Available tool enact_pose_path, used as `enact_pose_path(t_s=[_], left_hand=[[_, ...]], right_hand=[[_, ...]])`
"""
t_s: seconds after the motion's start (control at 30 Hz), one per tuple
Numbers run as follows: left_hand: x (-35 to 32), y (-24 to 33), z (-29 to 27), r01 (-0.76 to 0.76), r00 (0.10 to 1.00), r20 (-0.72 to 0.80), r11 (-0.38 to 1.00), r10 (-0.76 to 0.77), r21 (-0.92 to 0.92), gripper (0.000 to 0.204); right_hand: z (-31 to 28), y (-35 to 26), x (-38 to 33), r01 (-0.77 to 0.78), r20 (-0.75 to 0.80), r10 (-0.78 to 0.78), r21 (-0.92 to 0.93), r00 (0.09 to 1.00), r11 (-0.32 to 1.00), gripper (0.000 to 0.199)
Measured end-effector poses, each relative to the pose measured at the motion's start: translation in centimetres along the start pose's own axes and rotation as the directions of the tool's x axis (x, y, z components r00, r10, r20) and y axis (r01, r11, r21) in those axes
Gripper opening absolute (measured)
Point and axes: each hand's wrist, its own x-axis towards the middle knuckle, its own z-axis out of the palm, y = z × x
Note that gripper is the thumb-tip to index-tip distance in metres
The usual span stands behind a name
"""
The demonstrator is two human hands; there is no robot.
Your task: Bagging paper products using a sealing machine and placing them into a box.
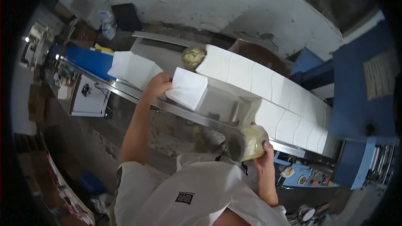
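Observation:
My left hand [158,86] reaches over the metal trough, fingers curled at the edge of a short white paper stack [187,88], the thumb against its side. Another white paper stack [135,70] lies just left of that hand. My right hand [264,157] is closed round a thick cylinder wrapped in shiny yellowish tape [253,142], held at the trough's near edge in front of my body. A similar wrapped cylinder [194,57] stands against the end of the far row of white paper [243,71]. The near row of white paper [289,125] ends just beyond my right hand.
The long metal trough [217,98] runs across to a blue machine [360,79] on the right. A blue belt [86,62] lies at its left end. A cardboard box [261,56] stands behind the rows. Below right is a control panel [312,176].

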Motion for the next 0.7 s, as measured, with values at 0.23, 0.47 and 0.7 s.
enact_pose_path(t_s=[0.23,0.47,0.7], left_hand=[[-4.3,6.9,10.5,-0.556,0.730,0.422,0.108,0.538,0.824,0.037],[-4.1,7.4,10.0,-0.340,0.940,0.327,-0.194,-0.096,0.920,0.030],[-4.2,9.6,23.2,0.013,0.973,0.213,0.939,-0.091,0.342,0.077]], right_hand=[[0.8,0.4,-0.2,0.064,0.007,-0.064,0.010,0.998,0.998,0.087],[-1.1,0.6,-0.7,0.040,0.010,-0.040,0.011,0.999,0.999,0.079],[-2.8,-2.0,-2.4,-0.034,0.061,0.034,-0.006,0.998,0.999,0.078]])
